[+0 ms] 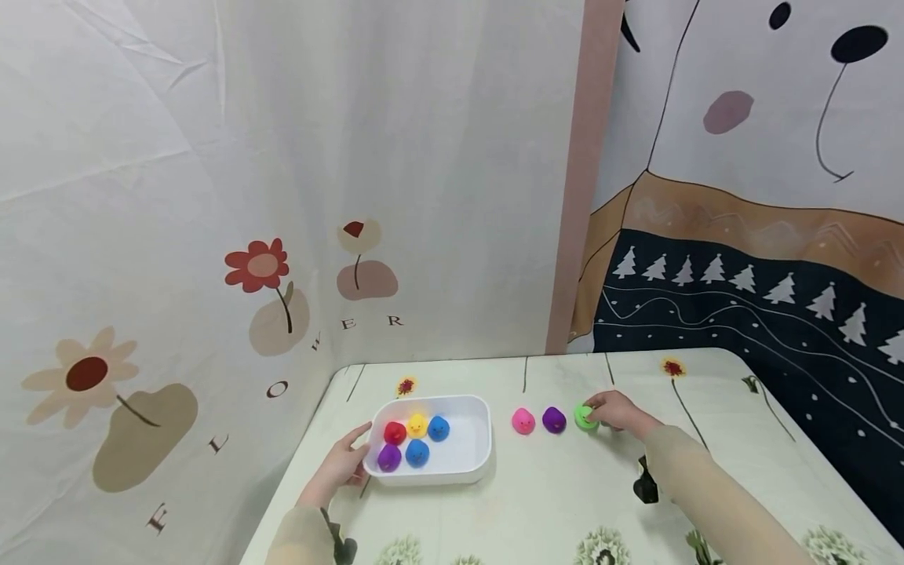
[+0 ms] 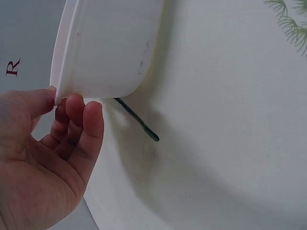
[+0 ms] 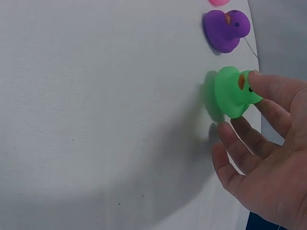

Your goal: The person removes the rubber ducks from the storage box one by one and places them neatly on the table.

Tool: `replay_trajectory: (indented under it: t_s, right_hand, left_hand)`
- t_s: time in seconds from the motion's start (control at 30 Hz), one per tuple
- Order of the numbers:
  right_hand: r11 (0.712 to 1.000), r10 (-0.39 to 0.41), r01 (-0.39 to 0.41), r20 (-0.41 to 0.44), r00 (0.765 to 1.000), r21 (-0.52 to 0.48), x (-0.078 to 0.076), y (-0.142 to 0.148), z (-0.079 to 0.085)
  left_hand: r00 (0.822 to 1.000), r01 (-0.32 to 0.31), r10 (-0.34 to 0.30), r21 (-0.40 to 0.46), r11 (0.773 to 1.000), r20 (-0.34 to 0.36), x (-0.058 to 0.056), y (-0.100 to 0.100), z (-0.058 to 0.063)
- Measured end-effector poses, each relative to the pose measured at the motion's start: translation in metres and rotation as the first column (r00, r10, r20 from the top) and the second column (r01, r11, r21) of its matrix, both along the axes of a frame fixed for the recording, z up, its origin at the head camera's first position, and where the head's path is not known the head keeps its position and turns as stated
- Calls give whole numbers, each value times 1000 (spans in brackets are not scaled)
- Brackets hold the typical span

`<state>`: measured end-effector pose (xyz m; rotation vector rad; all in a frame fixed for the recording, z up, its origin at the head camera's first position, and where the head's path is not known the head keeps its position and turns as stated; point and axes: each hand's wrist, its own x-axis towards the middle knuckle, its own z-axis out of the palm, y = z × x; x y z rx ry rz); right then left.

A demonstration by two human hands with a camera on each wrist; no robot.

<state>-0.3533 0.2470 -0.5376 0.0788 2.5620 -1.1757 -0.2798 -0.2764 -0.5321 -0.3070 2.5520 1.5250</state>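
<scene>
My left hand [image 1: 344, 461] pinches the rim of a white plastic tub [image 1: 475, 439] at its left end; thumb and fingertips meet at the rim in the left wrist view. In the tub's left half sit several small rubber ducks: a red duck [image 1: 395, 432], a yellow duck [image 1: 417, 426], a purple duck [image 1: 389, 457] and two blue ones. To the tub's right, my right hand [image 1: 616, 410] has a green rubber duck [image 3: 229, 93] by the head between thumb and finger. The duck is at the table surface; whether it touches is unclear.
A pink duck [image 1: 523, 421] and a second purple duck [image 1: 554, 420] stand in a row between the tub and the green duck. The table [image 1: 537, 510] has a flower-printed cloth. Printed curtains [image 1: 452, 196] hang behind its far edge and on both sides.
</scene>
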Motion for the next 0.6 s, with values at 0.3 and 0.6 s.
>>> replay_trajectory:
  t_s: [0.3, 0.6]
  right_hand:
    - [1000, 4, -4, -9, 1000, 18, 2, -3, 0]
    - [998, 40, -38, -44, 998, 41, 4, -6, 2]
  left_hand:
    - [1000, 2, -2, 11, 1000, 3, 0, -2, -2]
    - [1000, 0, 0, 14, 1000, -7, -1, -1, -1]
